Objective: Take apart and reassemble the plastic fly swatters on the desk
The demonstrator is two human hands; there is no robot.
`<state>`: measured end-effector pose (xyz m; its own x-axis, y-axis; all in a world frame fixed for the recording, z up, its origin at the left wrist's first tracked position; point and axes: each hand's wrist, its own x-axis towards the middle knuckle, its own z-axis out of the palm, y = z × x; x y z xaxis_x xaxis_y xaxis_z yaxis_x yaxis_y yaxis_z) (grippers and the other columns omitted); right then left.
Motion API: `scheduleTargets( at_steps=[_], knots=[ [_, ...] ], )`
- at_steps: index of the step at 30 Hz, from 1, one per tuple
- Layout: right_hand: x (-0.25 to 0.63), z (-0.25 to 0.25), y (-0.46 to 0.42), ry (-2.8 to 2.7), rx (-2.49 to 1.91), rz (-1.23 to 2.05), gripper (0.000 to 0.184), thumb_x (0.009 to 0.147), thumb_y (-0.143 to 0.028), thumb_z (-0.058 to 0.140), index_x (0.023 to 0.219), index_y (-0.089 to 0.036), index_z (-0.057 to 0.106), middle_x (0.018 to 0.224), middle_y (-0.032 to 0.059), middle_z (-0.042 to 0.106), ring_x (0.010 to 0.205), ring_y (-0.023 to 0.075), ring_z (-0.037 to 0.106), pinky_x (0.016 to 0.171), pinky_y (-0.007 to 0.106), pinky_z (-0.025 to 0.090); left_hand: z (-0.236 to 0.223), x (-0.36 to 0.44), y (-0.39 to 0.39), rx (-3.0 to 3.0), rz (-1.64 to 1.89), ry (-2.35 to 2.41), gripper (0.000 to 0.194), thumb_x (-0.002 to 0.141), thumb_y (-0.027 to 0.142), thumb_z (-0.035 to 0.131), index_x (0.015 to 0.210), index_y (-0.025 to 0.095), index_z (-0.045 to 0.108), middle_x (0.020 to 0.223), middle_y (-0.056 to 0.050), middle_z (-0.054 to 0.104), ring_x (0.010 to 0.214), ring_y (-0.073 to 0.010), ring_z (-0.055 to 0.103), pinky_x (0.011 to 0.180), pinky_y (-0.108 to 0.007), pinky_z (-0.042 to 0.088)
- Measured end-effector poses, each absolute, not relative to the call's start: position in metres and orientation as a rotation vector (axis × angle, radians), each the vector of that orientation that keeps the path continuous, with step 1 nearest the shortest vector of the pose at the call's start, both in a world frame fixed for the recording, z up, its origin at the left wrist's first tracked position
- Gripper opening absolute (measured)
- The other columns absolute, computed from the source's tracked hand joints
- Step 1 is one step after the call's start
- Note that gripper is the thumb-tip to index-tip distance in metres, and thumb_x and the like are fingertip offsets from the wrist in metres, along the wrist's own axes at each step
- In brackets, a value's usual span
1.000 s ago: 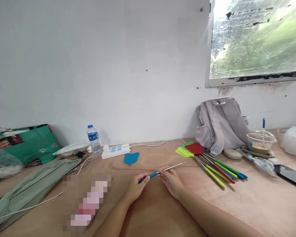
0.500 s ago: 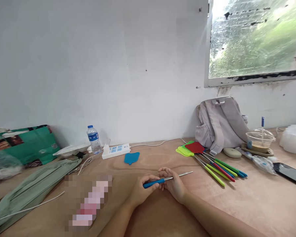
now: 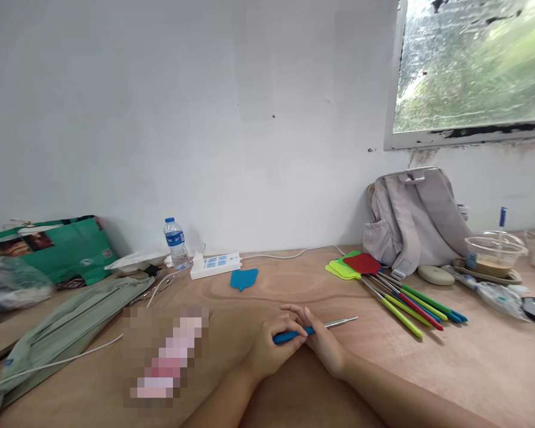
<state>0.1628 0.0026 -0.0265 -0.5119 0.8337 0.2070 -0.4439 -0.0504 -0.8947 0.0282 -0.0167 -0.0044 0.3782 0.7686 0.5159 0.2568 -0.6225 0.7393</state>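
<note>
Remotely, I see the left hand [image 3: 271, 346] wrapped around the blue-handled rod [image 3: 310, 330] near my view's five o'clock, the right hand [image 3: 327, 349] curled, hold unclear; a blue swatter head [image 3: 244, 278] lies at the rod's ten o'clock. It looks light, stiff, slick-shafted: I'd grip the handle [image 3: 284, 337].

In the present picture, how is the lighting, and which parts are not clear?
Head view: bright window, greenery beyond it blurred; same head view: table shadowed at bottom middle, a pixelated patch masking detail at lower left, the blue handle clear enough.
</note>
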Motion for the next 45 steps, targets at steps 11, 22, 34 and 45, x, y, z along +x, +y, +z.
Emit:
scheduleTargets(
  at_steps=[11, 22, 34, 45],
  knots=[
    [0.161, -0.042, 0.025, -0.659, -0.646, 1.798, 0.012, 0.067, -0.028, 0.056, 0.064, -0.016, 0.056, 0.056, -0.0021, 0.050, 0.047, 0.0089, 0.043, 0.046, 0.022, 0.032, -0.014, 0.028, -0.003, 2.019, 1.123, 1.032, 0.017, 0.074, 0.024, 0.056, 0.086, 0.021, 0.067, 0.089, -0.003, 0.065, 0.081, -0.0154, 0.058, 0.076, -0.025, 0.043],
    [0.182, -0.043, 0.047, -0.587, -0.660, 1.685, 0.036, 0.083, -0.034, 0.032, 0.059, -0.016, 0.052, 0.046, -0.0002, 0.048, 0.036, 0.0087, 0.036, 0.041, 0.022, 0.028, -0.021, 0.017, 0.004, 2.057, 1.064, 1.207, 0.018, 0.076, 0.030, 0.052, 0.085, 0.021, 0.064, 0.079, -0.001, 0.064, 0.071, -0.0137, 0.056, 0.067, -0.024, 0.043],
    [0.170, -0.036, 0.040, -0.724, -0.759, 1.800, 0.020, 0.078, -0.022, 0.043, 0.061, -0.016, 0.051, 0.050, -0.0001, 0.051, 0.041, 0.0103, 0.045, 0.043, 0.023, 0.035, -0.020, 0.021, 0.009, 2.282, 1.054, 1.038, 0.034, 0.087, 0.032, 0.033, 0.115, 0.022, 0.051, 0.109, -0.006, 0.059, 0.101, -0.0180, 0.051, 0.091, -0.033, 0.038],
    [0.175, -0.039, 0.044, -0.503, -0.653, 1.956, 0.031, 0.087, -0.032, 0.038, 0.059, -0.019, 0.038, 0.038, -0.0076, 0.035, 0.031, 0.0062, 0.028, 0.038, 0.020, 0.027, -0.033, -0.023, 0.082, 1.872, 0.845, 2.396, 0.044, 0.074, 0.022, 0.047, 0.117, 0.013, 0.046, 0.134, -0.018, 0.033, 0.121, -0.0362, 0.029, 0.094, -0.047, 0.026]
  ],
)
